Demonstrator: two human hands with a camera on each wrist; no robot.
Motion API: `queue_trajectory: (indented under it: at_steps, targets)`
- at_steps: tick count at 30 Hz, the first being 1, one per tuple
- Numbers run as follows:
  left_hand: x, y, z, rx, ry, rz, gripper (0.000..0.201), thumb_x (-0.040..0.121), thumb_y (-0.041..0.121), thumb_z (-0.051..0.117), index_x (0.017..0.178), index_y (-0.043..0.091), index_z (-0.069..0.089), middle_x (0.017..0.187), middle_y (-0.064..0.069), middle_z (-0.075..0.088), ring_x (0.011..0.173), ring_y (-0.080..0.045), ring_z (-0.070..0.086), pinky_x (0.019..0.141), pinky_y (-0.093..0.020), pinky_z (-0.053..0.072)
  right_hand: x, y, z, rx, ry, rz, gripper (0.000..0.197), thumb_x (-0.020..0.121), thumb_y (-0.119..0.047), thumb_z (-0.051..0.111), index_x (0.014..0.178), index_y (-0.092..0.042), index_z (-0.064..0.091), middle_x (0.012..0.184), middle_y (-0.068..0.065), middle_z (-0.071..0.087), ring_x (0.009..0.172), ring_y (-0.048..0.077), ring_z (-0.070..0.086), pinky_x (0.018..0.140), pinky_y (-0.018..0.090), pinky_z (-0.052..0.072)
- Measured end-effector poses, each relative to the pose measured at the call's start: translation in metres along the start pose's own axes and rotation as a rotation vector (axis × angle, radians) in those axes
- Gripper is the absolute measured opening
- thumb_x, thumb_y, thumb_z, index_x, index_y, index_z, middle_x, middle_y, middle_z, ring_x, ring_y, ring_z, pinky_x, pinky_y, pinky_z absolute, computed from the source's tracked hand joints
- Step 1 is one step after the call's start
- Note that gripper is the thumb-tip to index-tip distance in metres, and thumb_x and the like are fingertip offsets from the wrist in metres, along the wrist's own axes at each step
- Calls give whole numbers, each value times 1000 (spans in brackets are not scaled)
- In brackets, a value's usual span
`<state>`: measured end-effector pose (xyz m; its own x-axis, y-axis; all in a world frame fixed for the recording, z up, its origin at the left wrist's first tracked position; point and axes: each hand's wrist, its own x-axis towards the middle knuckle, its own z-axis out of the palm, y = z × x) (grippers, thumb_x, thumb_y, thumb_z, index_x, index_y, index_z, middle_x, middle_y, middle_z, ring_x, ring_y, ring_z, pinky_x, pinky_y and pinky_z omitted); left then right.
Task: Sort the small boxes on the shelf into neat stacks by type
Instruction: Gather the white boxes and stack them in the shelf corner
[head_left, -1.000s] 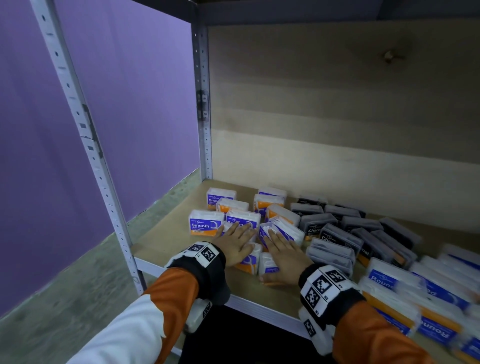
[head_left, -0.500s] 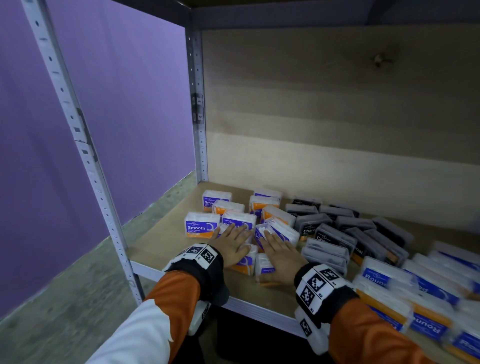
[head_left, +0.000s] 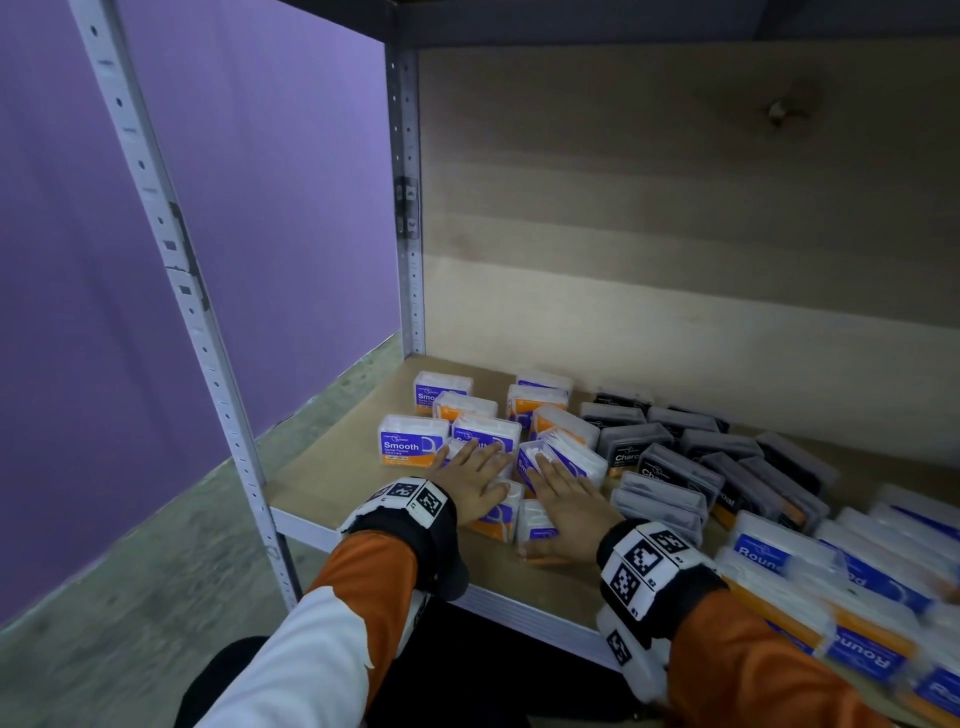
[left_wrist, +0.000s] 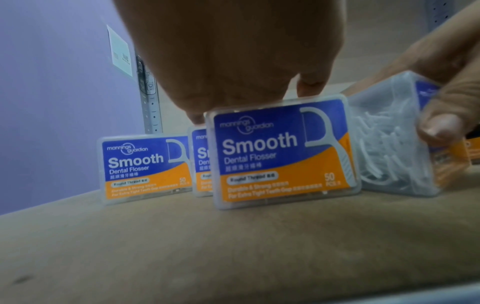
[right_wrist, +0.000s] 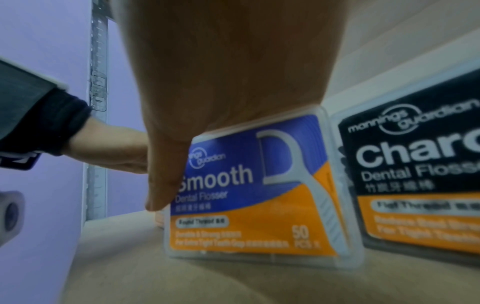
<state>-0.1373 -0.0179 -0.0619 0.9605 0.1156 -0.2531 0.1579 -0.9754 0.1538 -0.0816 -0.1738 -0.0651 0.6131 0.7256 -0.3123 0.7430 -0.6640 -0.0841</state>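
Several blue-and-orange "Smooth" flosser boxes (head_left: 413, 441) crowd the left of the wooden shelf (head_left: 332, 478). My left hand (head_left: 475, 475) lies flat, fingers straight, on top of an upright Smooth box (left_wrist: 283, 152). Just to its right, my right hand (head_left: 563, 496) rests flat on another upright Smooth box (right_wrist: 254, 191), its thumb hanging down the box's left side. Its fingers reach a box tipped on its side (left_wrist: 389, 148) with white flossers showing. Black "Charcoal" boxes (head_left: 628, 447) lie in the middle. Blue "Round" boxes (head_left: 779, 556) fill the right.
A metal upright (head_left: 182, 291) stands at the front left corner and another (head_left: 410, 208) at the back left. The plywood back panel (head_left: 675, 260) closes the rear. Bare shelf board shows left of the Smooth boxes and along the front edge.
Both hands stay flat on the same Smooth boxes. Only the head view has shifted slightly.
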Motion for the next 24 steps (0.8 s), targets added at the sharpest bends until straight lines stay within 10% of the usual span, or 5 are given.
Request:
queue_trajectory:
  at_steps: [17,24]
  targets:
    - [-1,-2,-4,-18,-33,11,56,101,42,22,151,28,1,160,4,-5,148,-19,-7,118,-47,-5,-2,-4,-14,-77,-94,3,100,86,-52,55,150,-13,-12,157,8,-22,147,25,-12,119,46,8]
    - [-5,-2,-23,17,-137,59,59,100,45,26,151,25,2,160,3,-2,148,-20,-2,118,-47,2,-10,4,-53,-81,-245,-61,102,85,-40,64,151,-15,-9,159,7,-13,148,21,4,118,31,18]
